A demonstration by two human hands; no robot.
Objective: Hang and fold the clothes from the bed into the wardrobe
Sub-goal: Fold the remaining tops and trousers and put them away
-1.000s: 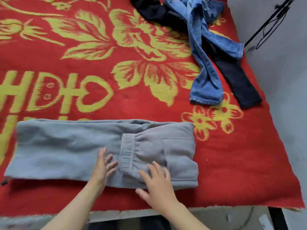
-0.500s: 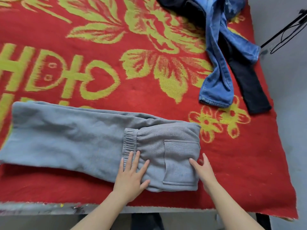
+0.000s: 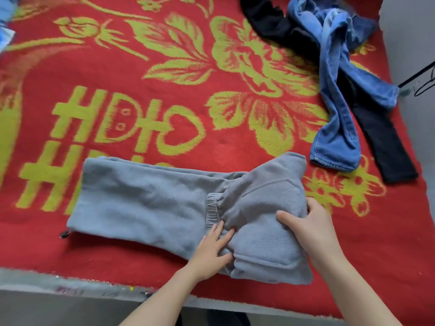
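Observation:
Grey sweatpants (image 3: 146,203) lie folded lengthwise across the near part of the bed, on a red blanket (image 3: 117,67) with yellow-green flowers. Their right end is bunched and lifted off the blanket. My right hand (image 3: 308,229) grips that raised end, thumb on top and fingers curled round the cloth. My left hand (image 3: 213,249) presses flat on the sweatpants just below the elastic cuff (image 3: 213,208). Blue jeans (image 3: 336,95) and a black garment (image 3: 386,149) lie crumpled together at the bed's far right.
The bed's near edge (image 3: 70,281) runs along the bottom of the view. A grey wall (image 3: 414,31) stands to the right, with a black wire hanger (image 3: 423,83) near it. A bit of light blue cloth (image 3: 6,10) shows at the top left corner.
My right hand went from lying beside the sweatpants' right end to gripping and lifting it. My left hand stays pressed on the cloth near the cuff. The view shifted.

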